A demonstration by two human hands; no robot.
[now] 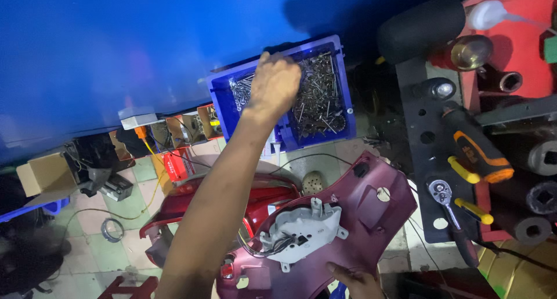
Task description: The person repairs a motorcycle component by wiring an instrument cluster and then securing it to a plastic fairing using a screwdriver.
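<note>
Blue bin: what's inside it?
The blue bin holds a heap of loose metal screws and bolts. The left hand reaches into it, covering the middle; whether its fingers grip anything cannot be seen.

Workshop floor (125,209) below me: pale green and cream tiles, scuffed and littered. A big blue panel (116,43) fills the upper left, lit bright and glossy, shading to dark toward the top right. A white power strip (138,120) sits at its lower edge with a yellow cable (152,159) trailing down across the tiles. A cardboard box (38,177) lies at far left. A black perforated tool rack (426,142) runs along the right, beside a red surface (525,38).
</note>
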